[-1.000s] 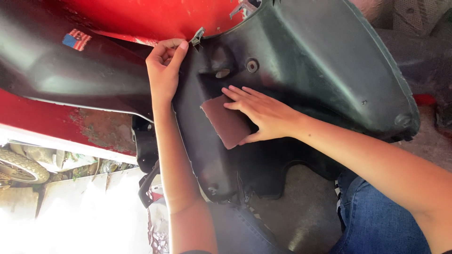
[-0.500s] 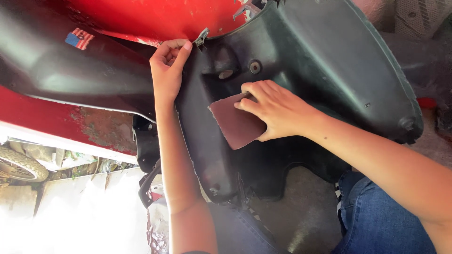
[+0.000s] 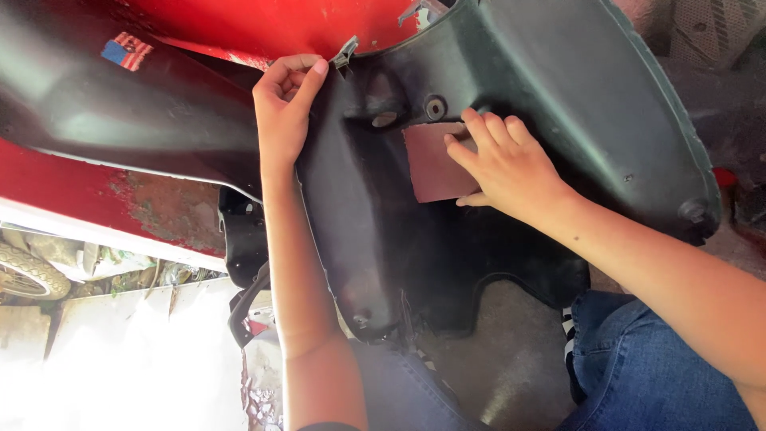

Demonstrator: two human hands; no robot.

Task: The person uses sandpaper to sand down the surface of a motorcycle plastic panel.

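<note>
The right hand (image 3: 507,164) lies flat on a reddish-brown sheet of sandpaper (image 3: 431,162), pressing it against the inner face of a dark plastic panel (image 3: 558,88). Its fingers are stretched out and close together, pointing up and to the left, with the tips over the sheet's upper right part; the thumb runs along the sheet's lower right edge. The hand is open and presses on the sheet rather than closing round it. About half of the sandpaper shows to the left of the palm; the rest is hidden under the hand.

The sheet sits just below a round bolt hole (image 3: 435,107) in the panel and to the right of a raised ridge that runs down the middle of the panel.

The left hand (image 3: 283,112) is well to the left of the sandpaper and a little higher. Its fingers are curled over the panel's upper left edge, gripping it, the thumb tip up beside a small metal clip (image 3: 345,52). The forearm runs straight down from it, between the panel and a glossy black body part (image 3: 120,112).

Above both hands is red bodywork (image 3: 263,24); more red, scuffed and rusty, shows at lower left. A small flag sticker (image 3: 126,51) is on the black part. Blue jeans (image 3: 638,367) fill the lower right, below the right forearm
</note>
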